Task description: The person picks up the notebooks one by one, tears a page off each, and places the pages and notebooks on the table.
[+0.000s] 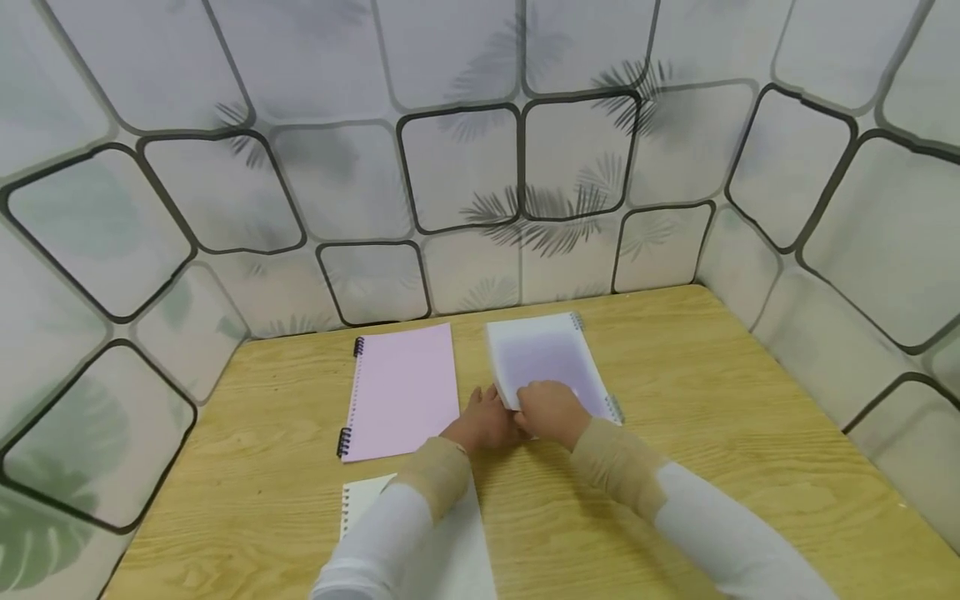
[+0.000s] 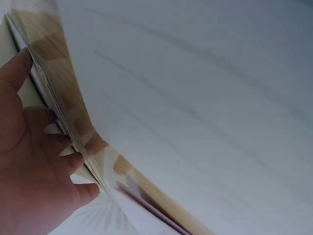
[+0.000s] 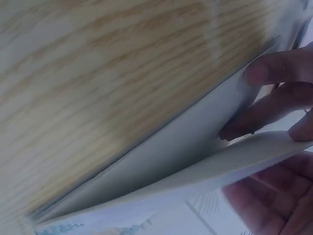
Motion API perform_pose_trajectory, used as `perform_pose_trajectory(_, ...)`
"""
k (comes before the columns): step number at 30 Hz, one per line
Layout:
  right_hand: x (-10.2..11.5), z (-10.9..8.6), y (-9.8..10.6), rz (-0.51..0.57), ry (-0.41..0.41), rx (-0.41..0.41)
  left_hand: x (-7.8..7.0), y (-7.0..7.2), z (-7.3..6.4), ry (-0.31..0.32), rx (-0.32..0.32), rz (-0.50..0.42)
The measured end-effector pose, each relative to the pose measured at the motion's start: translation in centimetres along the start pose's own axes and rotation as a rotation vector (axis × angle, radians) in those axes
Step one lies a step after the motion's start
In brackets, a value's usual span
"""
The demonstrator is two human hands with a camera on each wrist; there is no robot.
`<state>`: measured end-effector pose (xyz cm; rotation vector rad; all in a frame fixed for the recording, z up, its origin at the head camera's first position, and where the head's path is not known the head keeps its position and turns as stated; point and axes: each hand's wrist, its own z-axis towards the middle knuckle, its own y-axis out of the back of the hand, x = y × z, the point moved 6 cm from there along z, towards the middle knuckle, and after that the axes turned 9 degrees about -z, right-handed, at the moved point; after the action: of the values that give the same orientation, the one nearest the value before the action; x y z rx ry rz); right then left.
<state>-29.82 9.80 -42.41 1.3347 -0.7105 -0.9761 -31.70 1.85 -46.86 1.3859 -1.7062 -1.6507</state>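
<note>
Wood-grain tabletop point(image 1: 712, 467) before patterned wall point(image 1: 465, 183) | your right hand point(image 1: 553, 410): pinching purple notebook point(image 1: 532, 354) | your left hand point(image 1: 489, 421): fingers parted, touching its edge

Hands point(image 1: 553, 408) hide part of the purple-and-white notebook's point(image 1: 536, 354) near edge.

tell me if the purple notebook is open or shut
The notebook is partly open: the right wrist view shows a gap between its sheets, with the right hand at its edge.

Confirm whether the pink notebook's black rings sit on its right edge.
No, the black rings sit along the left edge of the pink notebook.
</note>
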Motion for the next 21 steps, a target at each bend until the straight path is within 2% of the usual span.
perform_pose_trajectory(2,-0.2,-0.1,0.3,-0.018,-0.008,-0.040,-0.5,0.1,0.0,0.002,-0.019,-0.009)
perform_pose_trajectory(4,-0.5,-0.3,0.8,-0.047,-0.013,-0.081,-0.7,0.2,0.0,0.017,-0.017,0.020)
perform_pose_trajectory(6,-0.8,-0.6,1.5,-0.073,-0.015,-0.124,-0.8,0.2,0.2,0.019,-0.008,0.064)
perform_pose_trajectory(9,-1.7,-1.0,2.6,-0.095,-0.013,-0.179,-1.1,-0.1,0.6,-0.004,0.015,0.170)
perform_pose_trajectory(11,-2.4,-1.3,3.5,-0.094,-0.021,-0.224,-1.4,-0.2,0.9,-0.022,0.019,0.205)
perform_pose_trajectory(13,-3.2,-1.6,4.4,-0.088,-0.030,-0.276,-1.5,-0.2,1.2,-0.025,0.022,0.203)
perform_pose_trajectory(16,-4.4,-2.1,5.9,-0.062,-0.056,-0.340,-1.7,0.0,1.7,-0.013,0.035,0.121)
perform_pose_trajectory(21,-6.8,-3.5,7.7,0.021,-0.102,-0.382,-1.9,0.2,2.2,-0.021,0.045,0.002)
